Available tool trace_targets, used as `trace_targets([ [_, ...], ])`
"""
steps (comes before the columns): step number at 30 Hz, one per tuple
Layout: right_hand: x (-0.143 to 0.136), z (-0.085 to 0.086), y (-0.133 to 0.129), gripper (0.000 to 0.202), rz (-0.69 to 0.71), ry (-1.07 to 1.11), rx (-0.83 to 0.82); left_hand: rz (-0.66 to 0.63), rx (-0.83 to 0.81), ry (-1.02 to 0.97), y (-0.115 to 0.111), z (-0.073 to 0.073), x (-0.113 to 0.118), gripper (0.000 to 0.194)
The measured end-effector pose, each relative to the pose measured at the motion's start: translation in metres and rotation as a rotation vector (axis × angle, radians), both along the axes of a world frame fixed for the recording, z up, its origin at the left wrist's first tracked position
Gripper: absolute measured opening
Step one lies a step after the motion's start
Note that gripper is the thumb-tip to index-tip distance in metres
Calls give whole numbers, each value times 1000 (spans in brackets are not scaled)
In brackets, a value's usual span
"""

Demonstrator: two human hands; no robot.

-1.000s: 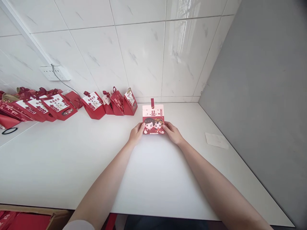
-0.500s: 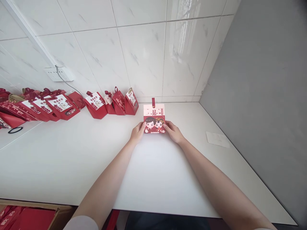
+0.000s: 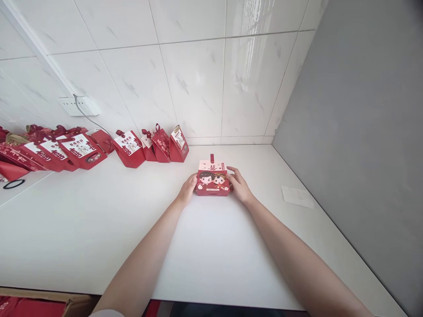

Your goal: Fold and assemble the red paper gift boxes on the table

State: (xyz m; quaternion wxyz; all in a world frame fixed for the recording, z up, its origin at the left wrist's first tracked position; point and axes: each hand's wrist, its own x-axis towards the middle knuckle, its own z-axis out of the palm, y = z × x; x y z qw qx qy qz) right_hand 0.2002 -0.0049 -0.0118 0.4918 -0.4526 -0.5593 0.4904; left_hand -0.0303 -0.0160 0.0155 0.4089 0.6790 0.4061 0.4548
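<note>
A small red gift box (image 3: 213, 184) with two cartoon faces on its front lies tilted back on the white table. Its pale pink upper part carries a dark red ribbon tab sticking up at the far end. My left hand (image 3: 188, 189) grips the box's left side, its thumb along the edge and its other fingers mostly hidden. On the right side my right hand (image 3: 240, 186) holds the box too, with the thumb at the edge and the index finger stretched out past the upper corner.
Several red gift boxes with ribbon loops (image 3: 128, 147) stand along the tiled wall to the left. A black ring (image 3: 13, 184) lies near them. At right is a flat white packet (image 3: 298, 196) beside the grey partition (image 3: 357, 132). A cardboard box (image 3: 69, 304) holds red pieces at lower left.
The gift box has tipped back from nearly upright and come slightly nearer to me, both hands moving with it. My right index finger has lifted off. The camera view has shifted slightly.
</note>
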Motion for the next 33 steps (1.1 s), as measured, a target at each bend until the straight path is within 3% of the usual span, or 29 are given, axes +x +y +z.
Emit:
trace_targets([
  [2,0,0,0,61,-57,20,16,-91,1,28,-1,-1,0,74],
  [5,1,3,-2,63,-52,57,42,-28,-57,109,-1,-5,-1,87],
  [10,0,10,-12,72,93,-7,170,143,-193,43,0,-7,-3,47],
  [16,-4,4,-13,85,107,-128,289,174,-209,22,-2,-2,-3,47],
  [28,-4,4,-15,70,10,-217,347,134,-182,32,-6,-3,-3,48],
  [33,-4,3,-14,52,13,-140,293,92,-261,-41,-7,-2,-4,54],
])
